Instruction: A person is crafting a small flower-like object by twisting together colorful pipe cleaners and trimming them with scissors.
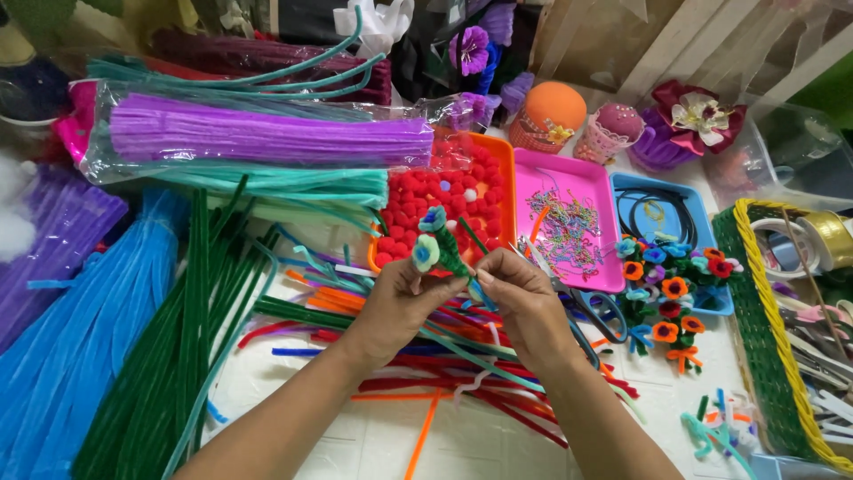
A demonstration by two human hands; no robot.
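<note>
Both my hands meet in the middle of the head view over a scatter of pipe cleaners. My left hand (397, 302) and my right hand (518, 295) pinch the green stems of a small bunch of pipe-cleaner flowers (435, 238), with teal and blue spiral heads standing above my fingers. A teal pipe cleaner (462, 352) trails down from the bunch under my right hand. Loose red, orange, blue and green pipe cleaners (444, 373) lie beneath both hands.
Bagged purple pipe cleaners (267, 133), teal (293, 185), blue (80, 338) and green bundles (187, 338) fill the left. An orange tray of red pompoms (505, 169), a pink tray (613, 267), a blue tray (702, 218), finished small flowers (666, 293), scissors (597, 307) and a green-yellow basket (755, 329) sit right.
</note>
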